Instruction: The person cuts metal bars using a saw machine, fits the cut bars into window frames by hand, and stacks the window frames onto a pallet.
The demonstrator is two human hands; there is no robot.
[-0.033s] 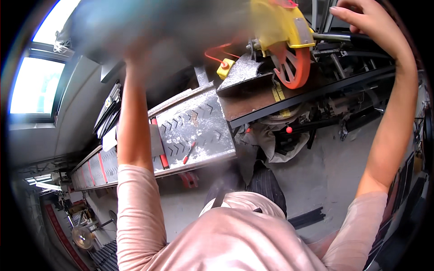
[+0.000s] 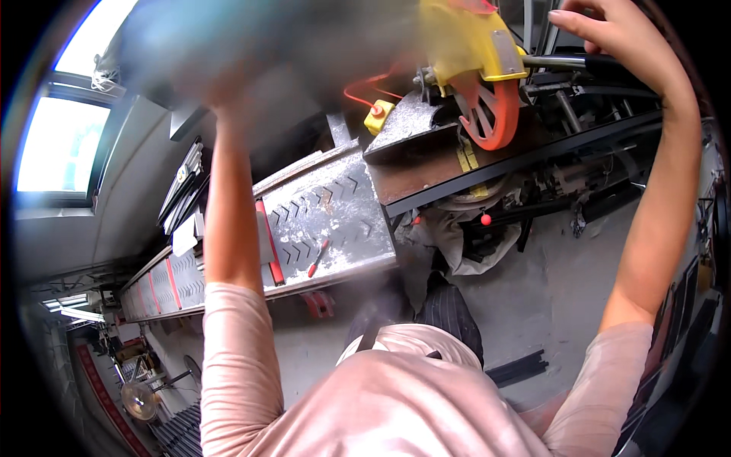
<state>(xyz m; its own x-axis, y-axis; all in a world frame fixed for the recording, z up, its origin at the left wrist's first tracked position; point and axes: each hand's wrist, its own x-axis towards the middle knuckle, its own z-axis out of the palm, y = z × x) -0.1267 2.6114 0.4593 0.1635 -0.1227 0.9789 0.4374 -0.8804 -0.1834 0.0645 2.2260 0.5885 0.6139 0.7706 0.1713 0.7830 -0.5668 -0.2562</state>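
Left forearm (image 2: pixel 234 221): shifted slightly rightward over the bench; a small change that seems to leave the handling much as it was. Left hand (image 2: pixel 222 87): blurred, grip cannot be told. Right hand (image 2: pixel 620 34): thumb held apart from loosely bent fingers, nothing seen pinched; just beside the saw handle (image 2: pixel 560 61), contact unclear. Yellow saw (image 2: pixel 480 46): upper centre-right, orange wheel-shaped guard (image 2: pixel 507 114) below, position essentially unchanged. Bench (image 2: pixel 346 221): grey, powder-dusted, crossed by red strips, one red-handled tool (image 2: pixel 318 257) lying on it. Yellow box (image 2: pixel 376 119): red cable attached, left of the guard. Pale sack (image 2: pixel 476 255): beneath the dark rail (image 2: pixel 525 160). Obstruction: grey-blue blur (image 2: pixel 304 46), masking the upper left.
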